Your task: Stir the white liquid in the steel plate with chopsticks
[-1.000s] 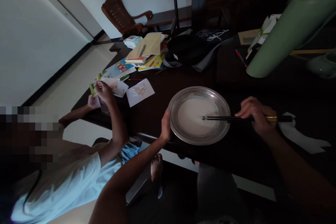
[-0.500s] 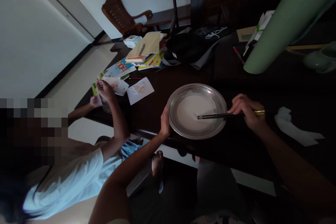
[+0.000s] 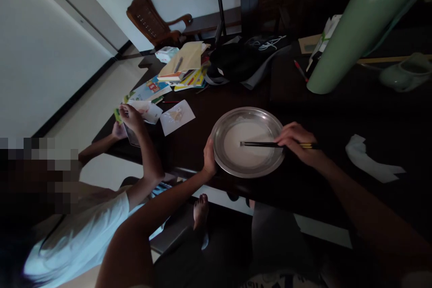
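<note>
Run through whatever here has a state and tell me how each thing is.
Metal bowl, partly filled with pale liquid.
Chopsticks, held together, tips at the liquid.
Left hand, against the bowl's side.
Right hand, closed on the chopsticks.
Green flask, standing, top partly out of view.
Paper strip, creased, lying loose.
White sheet, laid flat, thin sticks on it.
Books, stacked unevenly.

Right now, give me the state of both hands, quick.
Left hand: against the side of the metal bowl; fingers hidden, grip cannot be told.
Right hand: closed, holding chopsticks.
</note>
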The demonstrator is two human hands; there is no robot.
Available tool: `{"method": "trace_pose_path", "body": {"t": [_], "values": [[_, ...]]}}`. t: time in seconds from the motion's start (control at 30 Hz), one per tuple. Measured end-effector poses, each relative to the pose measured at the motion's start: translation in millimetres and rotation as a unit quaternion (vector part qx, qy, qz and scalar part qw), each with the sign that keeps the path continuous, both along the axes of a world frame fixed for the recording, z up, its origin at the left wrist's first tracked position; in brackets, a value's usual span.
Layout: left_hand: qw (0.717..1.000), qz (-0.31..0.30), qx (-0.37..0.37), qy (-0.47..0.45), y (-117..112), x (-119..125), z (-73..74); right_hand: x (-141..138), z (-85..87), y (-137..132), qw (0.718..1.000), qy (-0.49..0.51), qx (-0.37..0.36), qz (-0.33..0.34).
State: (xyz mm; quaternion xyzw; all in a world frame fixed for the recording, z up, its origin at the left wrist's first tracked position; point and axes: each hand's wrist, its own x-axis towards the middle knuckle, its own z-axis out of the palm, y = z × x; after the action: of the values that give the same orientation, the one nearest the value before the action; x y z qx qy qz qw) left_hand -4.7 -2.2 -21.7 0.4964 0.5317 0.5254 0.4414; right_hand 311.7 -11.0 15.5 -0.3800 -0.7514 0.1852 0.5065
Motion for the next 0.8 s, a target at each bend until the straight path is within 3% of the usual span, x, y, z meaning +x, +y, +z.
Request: {"method": "trace_pose_path", "body": {"t": [0.1, 0.2, 0.27, 0.37, 0.47, 0.6, 0.67, 0.8], "values": [[1.0, -0.009, -0.002, -0.01, -0.1, 0.8, 1.3, 0.0, -1.0, 0.0, 1.0, -0.019, -0.005, -0.024], [1.0, -0.009, -0.012, -0.013, 0.5, 1.5, 3.7, 7.3, -1.0, 1.0, 0.996, 0.071, 0.015, -0.052], [1.0, -0.007, -0.013, -0.014, 0.9, 1.6, 4.8, 8.7, -0.3, 0.8, 0.993, 0.115, 0.005, -0.036], [1.0, -0.007, -0.014, -0.02, 0.5, 1.4, 6.0, 2.6, 0.8, -0.5, 0.997, 0.063, -0.031, 0.009], [1.0, -0.011, -0.016, -0.022, -0.7, 1.1, 7.8, -0.8, 1.3, -0.1, 1.0, -0.013, -0.021, 0.008], [0.999, -0.012, -0.021, -0.03, -1.2, 0.9, 10.5, 8.0, 2.5, 2.1, 0.997, 0.066, 0.005, -0.041], [0.999, -0.012, -0.025, -0.038, -0.9, 1.0, 11.0, 9.2, 3.2, 1.8, 0.994, 0.104, 0.002, -0.029], [0.998, -0.003, -0.024, -0.051, -0.1, 2.5, 10.5, 0.4, 3.6, 0.0, 1.0, 0.016, -0.013, 0.023]]}}
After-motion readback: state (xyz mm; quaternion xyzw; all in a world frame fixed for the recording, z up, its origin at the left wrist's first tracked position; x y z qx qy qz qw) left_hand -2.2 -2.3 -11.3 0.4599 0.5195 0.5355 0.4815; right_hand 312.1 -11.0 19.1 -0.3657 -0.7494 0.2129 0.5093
